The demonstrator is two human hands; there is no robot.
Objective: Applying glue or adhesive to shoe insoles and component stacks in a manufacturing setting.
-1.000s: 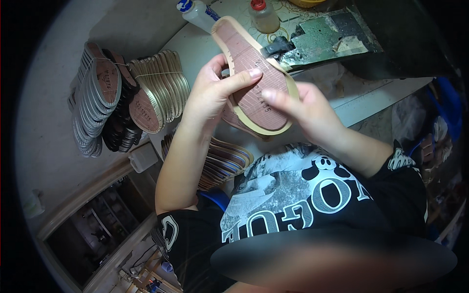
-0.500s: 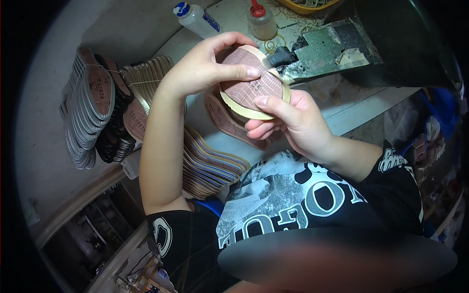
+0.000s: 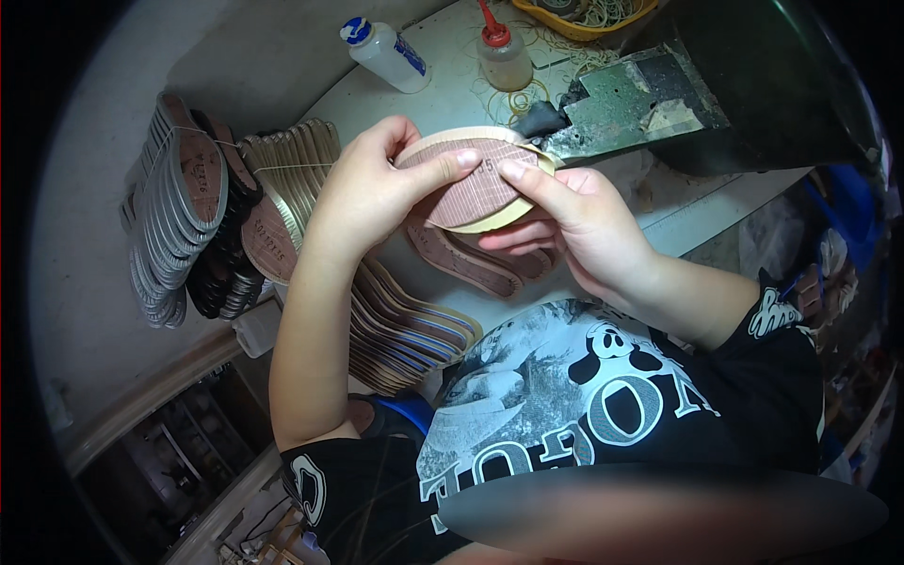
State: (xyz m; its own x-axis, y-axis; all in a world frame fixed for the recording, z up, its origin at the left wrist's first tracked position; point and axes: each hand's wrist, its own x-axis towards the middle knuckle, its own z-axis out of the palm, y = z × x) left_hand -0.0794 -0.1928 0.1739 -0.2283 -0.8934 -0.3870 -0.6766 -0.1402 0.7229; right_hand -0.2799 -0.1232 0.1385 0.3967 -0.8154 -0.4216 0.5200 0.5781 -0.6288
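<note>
A shoe insole (image 3: 471, 202) with a brown, lined face and a pale cream edge is held between my two hands. My left hand (image 3: 377, 188) grips its left end, thumb pressed flat on the brown face and fingers hidden behind. From the right, my right hand (image 3: 593, 217) pinches the other end with the thumb on top and fingers underneath. Just beyond that end is the black part (image 3: 541, 120) of a worn green machine (image 3: 621, 105); whether the insole touches it I cannot tell. More brown insoles (image 3: 471, 268) lie on the table below my hands.
Tied bundles of silver insoles (image 3: 160, 235) and gold-edged insoles (image 3: 306, 155) stand at the left. A fanned stack of insoles (image 3: 405, 325) lies nearer me. A blue-capped bottle (image 3: 386, 58), a red-capped bottle (image 3: 506, 61) and a yellow basket (image 3: 584, 28) stand on the far table (image 3: 452, 105).
The insole has tilted and turned, so its brown face appears narrower and lies more crosswise. My left hand has come lower, and my right thumb has slid up the face.
</note>
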